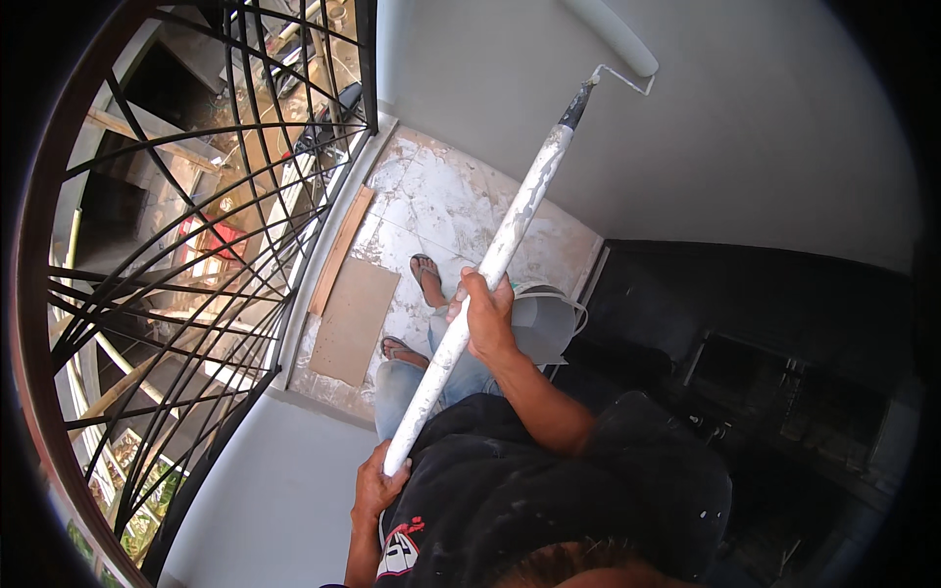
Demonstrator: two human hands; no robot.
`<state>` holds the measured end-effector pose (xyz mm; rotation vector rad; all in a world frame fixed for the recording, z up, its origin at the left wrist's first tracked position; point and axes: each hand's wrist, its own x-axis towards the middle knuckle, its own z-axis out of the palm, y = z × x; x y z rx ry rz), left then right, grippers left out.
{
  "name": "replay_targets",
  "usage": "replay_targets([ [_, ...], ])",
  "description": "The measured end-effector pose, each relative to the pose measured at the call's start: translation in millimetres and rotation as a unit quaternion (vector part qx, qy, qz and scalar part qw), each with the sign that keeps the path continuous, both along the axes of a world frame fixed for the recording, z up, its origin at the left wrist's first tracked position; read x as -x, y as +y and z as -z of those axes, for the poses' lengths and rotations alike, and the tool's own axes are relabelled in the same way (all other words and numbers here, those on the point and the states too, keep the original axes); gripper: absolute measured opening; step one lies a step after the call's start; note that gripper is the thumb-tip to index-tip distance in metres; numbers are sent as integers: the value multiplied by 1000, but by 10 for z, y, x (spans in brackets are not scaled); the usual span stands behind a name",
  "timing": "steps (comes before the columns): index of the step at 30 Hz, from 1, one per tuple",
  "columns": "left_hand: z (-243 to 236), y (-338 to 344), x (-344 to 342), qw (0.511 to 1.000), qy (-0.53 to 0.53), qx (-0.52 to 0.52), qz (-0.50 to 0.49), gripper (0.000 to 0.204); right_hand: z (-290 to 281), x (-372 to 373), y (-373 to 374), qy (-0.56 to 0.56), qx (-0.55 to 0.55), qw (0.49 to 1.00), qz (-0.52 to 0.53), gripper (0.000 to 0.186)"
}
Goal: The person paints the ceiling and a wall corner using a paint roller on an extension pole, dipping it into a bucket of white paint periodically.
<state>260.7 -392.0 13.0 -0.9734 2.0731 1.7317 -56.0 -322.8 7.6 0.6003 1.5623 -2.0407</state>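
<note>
A long paint-spattered white pole (522, 200) runs diagonally up to a roller frame, whose pale grey roller (613, 37) is on or just beside the grey wall (745, 118). My right hand (484, 312) grips the pole around its middle. Lower down, my left hand (378, 478) is closed on the pole's bottom end, against my black shirt. A grey bucket (539, 333) with a handle stands behind my right hand and is partly hidden by it and my legs.
A black curved metal grille (196, 201) borders the left, with a yard below. A cardboard sheet (343, 323) and a wooden strip (339, 250) lie on the paint-stained floor (421, 186) near my sandalled feet. A dark door or panel (745, 323) fills the right.
</note>
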Motion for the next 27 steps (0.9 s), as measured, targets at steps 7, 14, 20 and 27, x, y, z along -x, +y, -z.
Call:
replay_targets([
  [7, 20, 46, 42, 998, -56, -26, -11, 43, 439, 37, -18, -69, -34, 997, -21, 18],
  [14, -112, -58, 421, 993, -112, -43, -8, 43, 1016, 235, -40, -128, -55, 990, -33, 20],
  [20, -178, -131, 735, 992, -113, -50, 2, 43, 1361, 433, -8, -146, -56, 987, -30, 20],
  [27, -149, -51, 181, 996, -76, -52, 0, 43, 656, 76, 36, -103, -49, 993, -26, 22],
])
